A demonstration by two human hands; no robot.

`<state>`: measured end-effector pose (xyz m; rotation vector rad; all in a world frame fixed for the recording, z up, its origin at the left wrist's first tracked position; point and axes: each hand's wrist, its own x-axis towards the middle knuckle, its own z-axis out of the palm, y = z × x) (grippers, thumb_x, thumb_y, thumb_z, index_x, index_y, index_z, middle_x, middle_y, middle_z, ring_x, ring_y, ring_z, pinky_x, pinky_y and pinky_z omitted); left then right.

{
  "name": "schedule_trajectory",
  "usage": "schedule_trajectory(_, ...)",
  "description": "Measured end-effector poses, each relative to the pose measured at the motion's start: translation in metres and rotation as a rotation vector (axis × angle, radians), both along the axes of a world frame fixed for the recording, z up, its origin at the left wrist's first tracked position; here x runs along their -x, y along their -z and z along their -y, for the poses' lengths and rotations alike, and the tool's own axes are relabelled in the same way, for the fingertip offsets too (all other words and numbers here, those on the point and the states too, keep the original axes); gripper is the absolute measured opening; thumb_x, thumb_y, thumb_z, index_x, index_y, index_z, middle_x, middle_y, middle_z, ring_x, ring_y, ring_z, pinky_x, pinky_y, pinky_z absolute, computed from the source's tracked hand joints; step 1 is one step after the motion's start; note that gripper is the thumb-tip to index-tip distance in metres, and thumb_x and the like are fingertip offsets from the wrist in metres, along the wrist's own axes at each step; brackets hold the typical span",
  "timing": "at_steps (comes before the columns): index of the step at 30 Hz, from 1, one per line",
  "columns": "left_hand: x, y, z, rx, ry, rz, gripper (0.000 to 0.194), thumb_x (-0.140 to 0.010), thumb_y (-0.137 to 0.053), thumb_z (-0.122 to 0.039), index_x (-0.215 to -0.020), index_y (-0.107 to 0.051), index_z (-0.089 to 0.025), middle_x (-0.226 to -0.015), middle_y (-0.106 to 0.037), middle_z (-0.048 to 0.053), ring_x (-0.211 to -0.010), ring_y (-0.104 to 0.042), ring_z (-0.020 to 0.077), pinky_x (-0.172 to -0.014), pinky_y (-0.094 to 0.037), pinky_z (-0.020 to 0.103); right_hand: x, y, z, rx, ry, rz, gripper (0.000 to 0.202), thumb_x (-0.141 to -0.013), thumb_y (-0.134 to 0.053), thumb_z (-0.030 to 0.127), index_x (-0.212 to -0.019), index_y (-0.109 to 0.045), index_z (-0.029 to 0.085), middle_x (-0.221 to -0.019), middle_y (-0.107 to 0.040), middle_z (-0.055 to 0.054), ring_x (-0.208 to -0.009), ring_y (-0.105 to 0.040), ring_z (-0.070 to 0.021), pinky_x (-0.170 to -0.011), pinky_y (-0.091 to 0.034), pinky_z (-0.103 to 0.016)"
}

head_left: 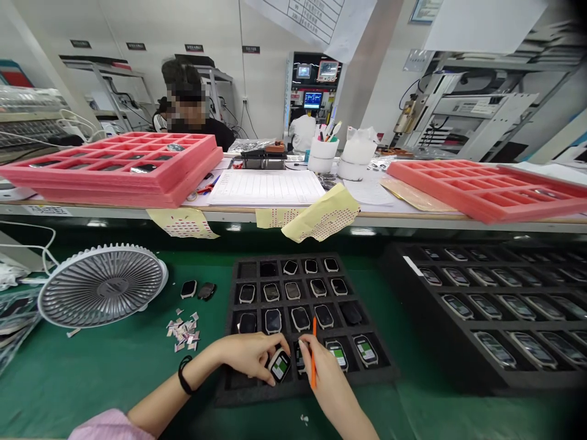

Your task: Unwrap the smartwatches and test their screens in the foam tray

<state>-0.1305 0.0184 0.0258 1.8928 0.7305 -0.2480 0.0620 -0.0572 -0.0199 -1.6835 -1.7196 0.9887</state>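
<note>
A black foam tray point(316, 380) with square compartments lies on the green mat, most of them holding smartwatch bodies without straps. Over its front row, my left hand point(254, 356) grips a smartwatch point(279, 365) by its edges, tilted, with a green and white picture lit on its screen. My right hand point(325, 366) is closed around a thin orange stick point(314, 351) that stands nearly upright. Its fingertips are over a neighbouring watch, which they partly cover; whether they touch it I cannot tell. Two more watches with lit screens, one of them a watch point(365, 350) at the front right corner, rest in their compartments.
A grey fan point(104, 286) stands at the left, with two loose watches point(188, 289) and a heap of small pale tabs point(184, 331) nearby. Stacked black trays point(435, 342) fill the right. Pink foam trays point(183, 183) sit on the shelf. A person point(188, 104) sits beyond.
</note>
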Motion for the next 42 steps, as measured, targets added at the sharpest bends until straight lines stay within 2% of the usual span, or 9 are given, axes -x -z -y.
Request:
schedule_trajectory(5,0.004,-0.002,-0.004,0.166,-0.145,0.131,0.056,-0.066,-0.078,-0.039,-0.112,-0.049,-0.023,-0.067,-0.056,-0.007,-0.048,-0.053,0.0093,-0.047,-0.040,0.019,0.004,0.000,-0.005,-0.020,-0.011,0.001,0.036,-0.095,-0.025,0.042,-0.084,-0.050,0.020,-0.063,-0.055,-0.004,-0.052,-0.056,-0.0197,-0.047,-0.038,-0.028)
schedule_trajectory(11,-0.001,-0.036,-0.013,0.222,-0.461,0.512,0.053,-0.074,-0.073,-0.033,-0.117,-0.045,-0.021,-0.088,-0.062,0.002,-0.066,-0.061,0.0115,-0.055,-0.048,0.022,-0.011,-0.002,-0.006,0.006,0.093,-0.351,0.046,-0.089,-0.039,0.060,-0.092,-0.057,0.018,-0.060,-0.056,-0.001,-0.047,-0.054,-0.0150,-0.043,-0.040,-0.024)
schedule_trajectory(14,-0.011,-0.054,-0.019,0.223,-0.562,0.630,0.053,-0.076,-0.072,-0.034,-0.119,-0.044,-0.019,-0.086,-0.062,0.003,-0.070,-0.062,0.0132,-0.052,-0.046,0.019,-0.022,-0.019,-0.016,0.090,0.097,-0.590,0.049,-0.084,-0.048,0.063,-0.095,-0.057,0.016,-0.052,-0.053,0.003,-0.038,-0.051,-0.0125,-0.035,-0.036,-0.021)
schedule_trajectory(19,-0.023,-0.067,-0.026,0.258,-0.706,0.767,0.052,-0.079,-0.067,-0.041,-0.119,-0.046,-0.016,-0.082,-0.062,0.004,-0.070,-0.064,0.0151,-0.047,-0.046,0.018,-0.035,-0.065,-0.050,0.107,0.013,-0.785,0.036,-0.085,-0.057,0.051,-0.097,-0.059,0.017,-0.064,-0.059,0.001,-0.047,-0.058,-0.0120,-0.037,-0.040,-0.019)
schedule_trajectory(23,-0.022,-0.070,-0.028,0.246,-0.737,0.783,0.048,-0.080,-0.065,-0.039,-0.119,-0.047,-0.016,-0.079,-0.061,0.003,-0.067,-0.062,0.0127,-0.046,-0.043,0.016,-0.039,-0.090,-0.083,0.087,-0.116,-0.788,0.033,-0.084,-0.062,0.042,-0.106,-0.058,0.018,-0.082,-0.063,-0.004,-0.060,-0.063,-0.0145,-0.042,-0.045,-0.021)
schedule_trajectory(27,-0.018,-0.069,-0.030,0.190,-0.751,0.762,0.048,-0.080,-0.066,-0.037,-0.118,-0.046,-0.016,-0.080,-0.061,0.003,-0.067,-0.060,0.0114,-0.047,-0.043,0.016,-0.038,-0.100,-0.104,0.055,-0.229,-0.727,0.040,-0.078,-0.070,0.032,-0.113,-0.055,0.021,-0.099,-0.062,-0.004,-0.071,-0.065,-0.0142,-0.048,-0.049,-0.021)
schedule_trajectory(35,-0.017,-0.063,-0.035,0.091,-0.747,0.765,0.042,-0.081,-0.064,-0.039,-0.113,-0.048,-0.017,-0.076,-0.060,0.001,-0.059,-0.058,0.0094,-0.044,-0.041,0.015,-0.036,-0.093,-0.110,0.014,-0.262,-0.656,0.033,-0.080,-0.068,0.034,-0.108,-0.057,0.020,-0.092,-0.065,-0.003,-0.064,-0.065,-0.0131,-0.046,-0.046,-0.021)
schedule_trajectory(39,-0.021,-0.062,-0.035,0.039,-0.842,0.757,0.034,-0.086,-0.053,-0.045,-0.105,-0.052,-0.017,-0.069,-0.058,-0.001,-0.052,-0.056,0.0090,-0.039,-0.038,0.014,-0.037,-0.086,-0.111,-0.021,-0.180,-0.644,0.029,-0.087,-0.057,0.043,-0.100,-0.060,0.017,-0.075,-0.062,0.000,-0.052,-0.062,-0.0113,-0.039,-0.041,-0.019)
schedule_trajectory(42,-0.022,-0.059,-0.036,0.010,-0.888,0.767,0.035,-0.086,-0.052,-0.047,-0.104,-0.052,-0.017,-0.071,-0.057,-0.001,-0.049,-0.054,0.0080,-0.037,-0.037,0.014,-0.036,-0.087,-0.110,-0.009,-0.199,-0.658,0.029,-0.088,-0.055,0.042,-0.103,-0.059,0.018,-0.077,-0.062,-0.001,-0.057,-0.064,-0.0126,-0.041,-0.044,-0.020)
